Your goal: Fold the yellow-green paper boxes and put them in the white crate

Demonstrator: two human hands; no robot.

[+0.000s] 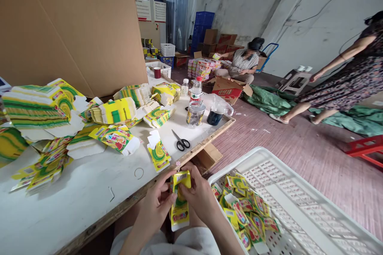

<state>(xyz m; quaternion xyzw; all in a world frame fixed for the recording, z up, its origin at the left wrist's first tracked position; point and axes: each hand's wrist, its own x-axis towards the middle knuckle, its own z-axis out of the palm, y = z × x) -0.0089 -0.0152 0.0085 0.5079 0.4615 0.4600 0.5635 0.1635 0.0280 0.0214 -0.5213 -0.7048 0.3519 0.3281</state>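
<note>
Over my lap, just off the table's edge, a small yellow and green candy box [180, 212] is held between both hands. My left hand [161, 197] grips its left side, thumb on the front face. My right hand [196, 191] holds the right side near the top, its thumb pressing on the front. The printed barcode end points away from me. A flat candy box [158, 155] with white flaps lies on the table close beyond my hands. To the right, a white plastic basket [260, 153] contains several candy boxes [243, 211] heaped at its near left side.
Stacks of flat cartons [36, 105] cover the left of the white table [119, 183]. Black scissors [181, 142], a jar [195, 114], a bottle [196, 89] and a dark mug [214, 116] stand or lie near the right edge. A seated person [243, 61] and a walking person [359, 59] are beyond.
</note>
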